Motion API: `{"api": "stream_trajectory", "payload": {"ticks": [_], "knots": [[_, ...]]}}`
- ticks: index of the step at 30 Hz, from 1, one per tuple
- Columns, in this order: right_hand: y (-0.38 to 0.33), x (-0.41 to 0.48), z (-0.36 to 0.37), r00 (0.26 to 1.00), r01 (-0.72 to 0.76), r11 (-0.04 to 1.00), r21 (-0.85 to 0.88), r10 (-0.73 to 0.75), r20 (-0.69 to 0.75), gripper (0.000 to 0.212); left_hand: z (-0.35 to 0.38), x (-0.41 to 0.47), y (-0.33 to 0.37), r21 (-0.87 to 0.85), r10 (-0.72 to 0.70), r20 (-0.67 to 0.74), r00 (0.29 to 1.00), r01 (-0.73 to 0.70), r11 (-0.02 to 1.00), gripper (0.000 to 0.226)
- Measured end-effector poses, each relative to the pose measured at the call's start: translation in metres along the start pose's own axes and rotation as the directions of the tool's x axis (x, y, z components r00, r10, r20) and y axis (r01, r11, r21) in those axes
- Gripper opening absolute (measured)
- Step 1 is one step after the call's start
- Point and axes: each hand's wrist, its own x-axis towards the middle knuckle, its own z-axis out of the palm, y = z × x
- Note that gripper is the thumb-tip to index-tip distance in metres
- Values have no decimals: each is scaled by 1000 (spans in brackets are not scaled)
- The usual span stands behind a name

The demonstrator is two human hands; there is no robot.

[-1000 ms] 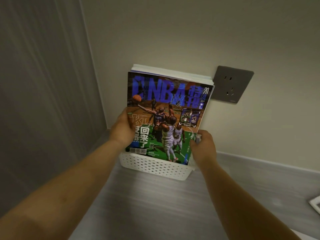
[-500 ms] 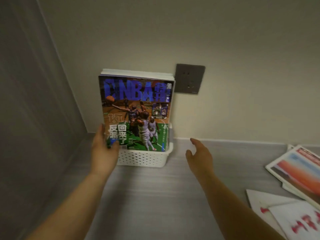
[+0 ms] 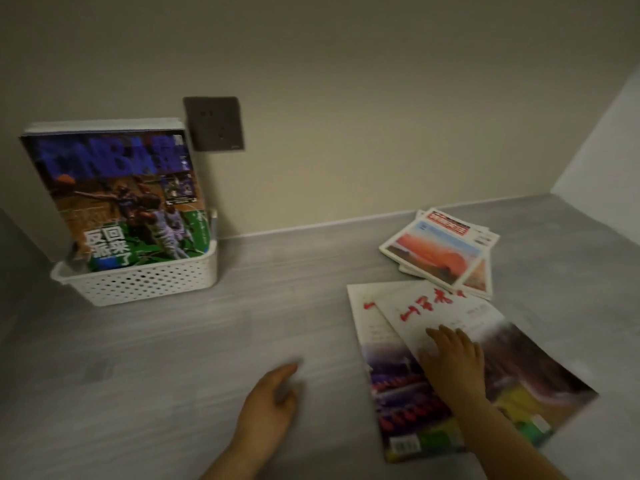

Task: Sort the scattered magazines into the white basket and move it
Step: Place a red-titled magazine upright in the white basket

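Note:
The white perforated basket stands at the far left against the wall, with several magazines upright in it; a basketball magazine faces front. Two white magazines with red lettering lie overlapped on the grey surface at the right. My right hand rests flat on the upper one, fingers spread. My left hand hovers over the bare surface to their left, holding nothing, fingers loosely curled. A small pile of magazines with an orange sunset cover lies further back.
A grey wall socket sits on the beige wall just right of the basket. A side wall closes the left, another rises at the far right corner. Grey surface stretches between basket and loose magazines.
Both hands have left the basket and moved right and nearer. The view swung right. My right hand has come down onto the top loose magazine.

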Motion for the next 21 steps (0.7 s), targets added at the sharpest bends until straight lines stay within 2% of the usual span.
{"api": "stream_trajectory", "payload": {"ticks": [3, 7, 8, 11, 13, 15, 18, 21], "knots": [[51, -5, -9, 994, -106, 993, -58, 105, -20, 48, 25, -11, 14, 151, 105, 55, 993, -112, 982, 37], [100, -7, -8, 980, -190, 979, -75, 193, 40, 57, 58, -19, 28, 371, 315, 55, 947, -313, 874, 48], [106, -7, -5, 984, -169, 980, -108, 174, 46, 57, 66, -21, 35, 351, 302, 114, 946, -323, 879, 45], [115, 1, -9, 998, -38, 968, -249, 47, 32, 58, 93, -20, 51, 200, 186, 82, 979, -199, 959, 43], [122, 11, -17, 999, 30, 958, -286, -22, 32, 57, 110, -16, 61, 228, 156, 103, 982, -176, 958, 49], [132, 20, -21, 999, 25, 969, -244, -13, 48, 59, 125, -13, 71, 307, 161, 108, 981, -187, 933, 58], [141, 22, -17, 995, -61, 991, -119, 70, 71, 66, 144, -7, 84, 425, 111, 176, 978, -177, 888, 65], [143, 22, -12, 993, -66, 993, -99, 76, 92, 67, 160, 3, 102, 405, 13, 192, 981, -91, 910, 65]]}}
